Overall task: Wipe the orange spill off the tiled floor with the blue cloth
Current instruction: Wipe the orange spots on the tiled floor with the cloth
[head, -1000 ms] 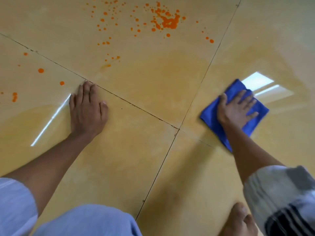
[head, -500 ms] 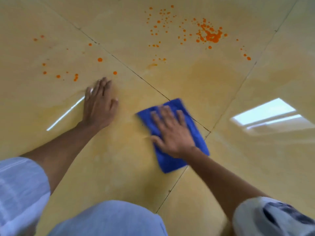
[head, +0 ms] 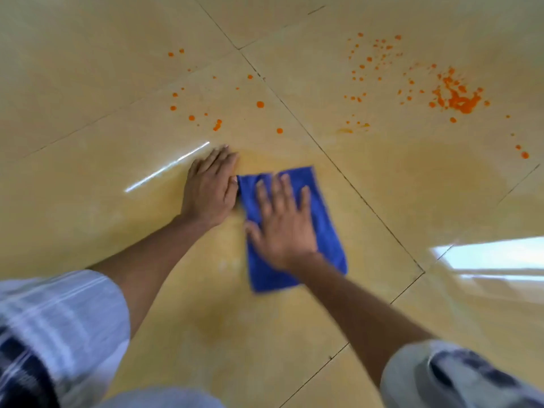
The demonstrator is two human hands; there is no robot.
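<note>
I see my right hand (head: 282, 222) pressed flat on the cloth (head: 321, 228), fingers spread and palm down, not clenched around it. The cloth lies folded on the floor (head: 88, 92), a rough rectangle running from near my body up toward the spill; the hand and cloth are a little blurred. My left hand (head: 210, 187) lies flat on the bare tile just beside it, fingers together and holding nothing, its thumb side touching the cloth's upper left corner.

The spill (head: 457, 97) sits well apart from the cloth, on the next tile up and to the right, across a grout line: a dense orange patch with small drops scattered to its left. A second scatter of drops (head: 217, 123) lies on the same tile as my hands, just beyond my left fingertips. The tile around the cloth carries a faint yellowish smear. A bright window reflection shows on the floor at the right edge, and a thin streak of glare lies left of my left hand
</note>
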